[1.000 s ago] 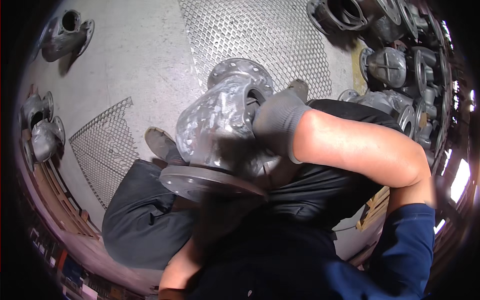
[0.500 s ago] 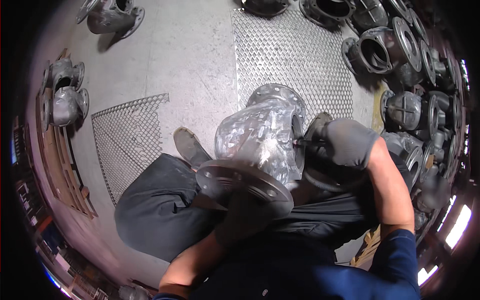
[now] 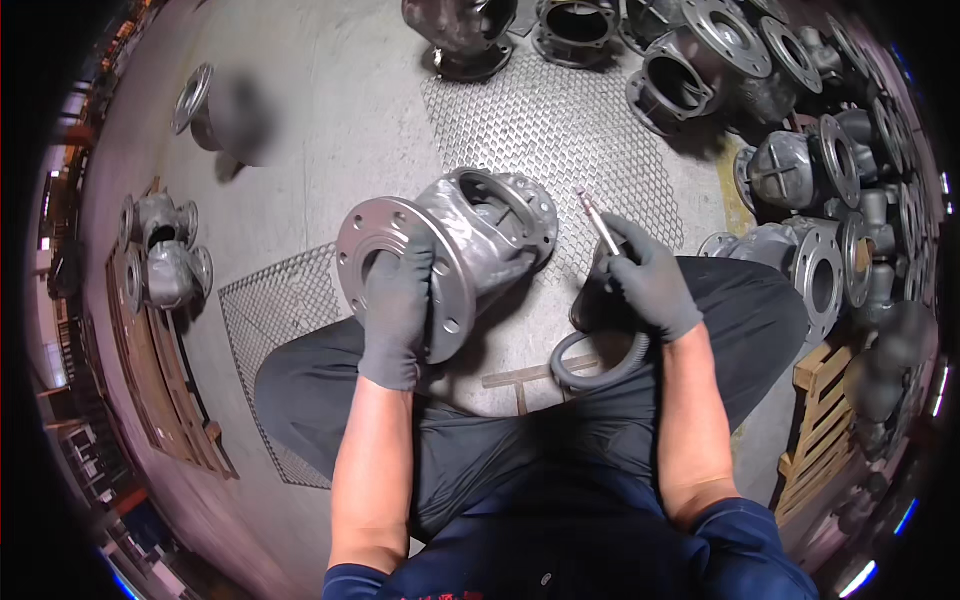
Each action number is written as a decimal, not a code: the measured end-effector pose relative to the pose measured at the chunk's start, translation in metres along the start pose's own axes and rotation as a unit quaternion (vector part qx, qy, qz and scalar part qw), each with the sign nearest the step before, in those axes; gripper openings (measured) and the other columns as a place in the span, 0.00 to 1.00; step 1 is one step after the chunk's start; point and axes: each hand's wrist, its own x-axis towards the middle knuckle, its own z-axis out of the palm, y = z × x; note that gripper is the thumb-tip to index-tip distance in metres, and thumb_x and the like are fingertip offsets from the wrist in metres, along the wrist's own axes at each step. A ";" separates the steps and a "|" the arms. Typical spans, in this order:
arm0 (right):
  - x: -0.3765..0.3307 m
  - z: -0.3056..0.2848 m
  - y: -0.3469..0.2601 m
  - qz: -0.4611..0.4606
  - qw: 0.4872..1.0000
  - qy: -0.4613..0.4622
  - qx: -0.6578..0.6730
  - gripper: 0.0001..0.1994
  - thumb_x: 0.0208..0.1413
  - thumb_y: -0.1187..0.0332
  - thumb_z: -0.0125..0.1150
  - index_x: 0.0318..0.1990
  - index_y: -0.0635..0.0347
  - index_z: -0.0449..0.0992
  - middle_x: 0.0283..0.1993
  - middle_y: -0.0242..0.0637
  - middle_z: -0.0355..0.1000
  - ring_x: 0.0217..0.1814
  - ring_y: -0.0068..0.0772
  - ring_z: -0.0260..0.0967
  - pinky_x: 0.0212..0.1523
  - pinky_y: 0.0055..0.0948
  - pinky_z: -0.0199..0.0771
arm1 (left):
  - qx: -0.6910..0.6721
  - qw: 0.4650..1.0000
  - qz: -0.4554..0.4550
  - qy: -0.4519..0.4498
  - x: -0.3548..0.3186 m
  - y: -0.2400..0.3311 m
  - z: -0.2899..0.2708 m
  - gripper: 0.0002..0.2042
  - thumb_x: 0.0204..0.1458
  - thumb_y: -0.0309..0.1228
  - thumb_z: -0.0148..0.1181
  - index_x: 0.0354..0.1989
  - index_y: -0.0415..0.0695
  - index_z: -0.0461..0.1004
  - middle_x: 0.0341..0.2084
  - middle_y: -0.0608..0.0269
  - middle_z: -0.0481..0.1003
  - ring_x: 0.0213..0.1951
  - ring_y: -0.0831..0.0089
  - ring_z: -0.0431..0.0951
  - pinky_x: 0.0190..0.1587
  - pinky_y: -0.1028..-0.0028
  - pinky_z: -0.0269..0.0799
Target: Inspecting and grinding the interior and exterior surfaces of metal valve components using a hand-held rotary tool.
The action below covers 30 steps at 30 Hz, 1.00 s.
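Note:
A grey cast-metal valve body [image 3: 480, 235] with round bolted flanges lies tilted on the floor between my legs, its oval side opening facing up. My gloved left hand [image 3: 398, 300] is closed on its large near flange, fingers at the bore and rim. To the right, my gloved right hand [image 3: 650, 280] is wrapped round a slim die grinder [image 3: 605, 232]. Its pale shank and reddish tip point up and away, apart from the casting. The grinder's body is mostly hidden by the glove. A grey hose [image 3: 600, 380] loops below that hand.
Expanded metal mesh [image 3: 560, 120] lies on the floor ahead, with another mesh piece [image 3: 285, 300] at left. Many similar castings [image 3: 785, 165] crowd the right and far side. Two small castings [image 3: 165, 270] rest on a wooden pallet [image 3: 165, 380] at left. Another pallet [image 3: 815, 430] stands at right.
The valve body has turned, its big flange swinging left and its opening upward. My right hand has drawn the die grinder out of the opening. My left hand now shows on the flange.

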 end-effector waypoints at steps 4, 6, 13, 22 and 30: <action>0.013 0.008 0.033 -0.025 0.997 0.039 -0.061 0.30 0.55 0.75 0.64 0.69 0.66 0.73 0.43 0.38 0.78 0.39 0.25 0.76 0.39 0.26 0.77 | 0.326 0.926 0.180 0.063 0.010 0.015 -0.001 0.34 0.58 0.56 0.70 0.47 0.27 0.75 0.40 0.47 0.82 0.44 0.61 0.81 0.50 0.60 0.75; 0.022 0.013 0.034 -0.030 0.993 0.037 -0.109 0.30 0.54 0.75 0.66 0.67 0.65 0.74 0.46 0.40 0.78 0.41 0.26 0.77 0.38 0.27 0.77 | 0.321 0.927 0.177 0.076 0.008 0.017 0.003 0.33 0.55 0.51 0.74 0.48 0.26 0.74 0.42 0.43 0.81 0.45 0.54 0.80 0.52 0.57 0.74; 0.051 0.039 0.052 -0.043 0.979 0.058 -0.192 0.26 0.59 0.73 0.60 0.67 0.60 0.75 0.49 0.56 0.78 0.45 0.46 0.78 0.51 0.41 0.77 | 0.047 0.988 0.133 0.057 0.030 0.007 -0.020 0.34 0.59 0.34 0.66 0.71 0.29 0.63 0.56 0.55 0.74 0.53 0.63 0.75 0.57 0.62 0.72; 0.093 0.083 0.059 0.055 0.994 -0.068 -0.071 0.28 0.64 0.71 0.53 0.74 0.56 0.69 0.62 0.58 0.77 0.65 0.57 0.76 0.66 0.42 0.74 | -0.037 0.996 0.035 0.069 0.024 -0.004 -0.057 0.18 0.66 0.35 0.61 0.60 0.39 0.71 0.45 0.66 0.73 0.45 0.77 0.74 0.51 0.73 0.73; 0.122 0.097 0.039 0.059 0.986 -0.099 -0.117 0.26 0.68 0.71 0.53 0.73 0.52 0.69 0.55 0.62 0.79 0.55 0.65 0.78 0.59 0.52 0.77 | -0.052 0.994 0.029 0.090 0.015 -0.005 -0.057 0.18 0.67 0.33 0.60 0.61 0.40 0.70 0.45 0.67 0.74 0.46 0.76 0.75 0.54 0.69 0.76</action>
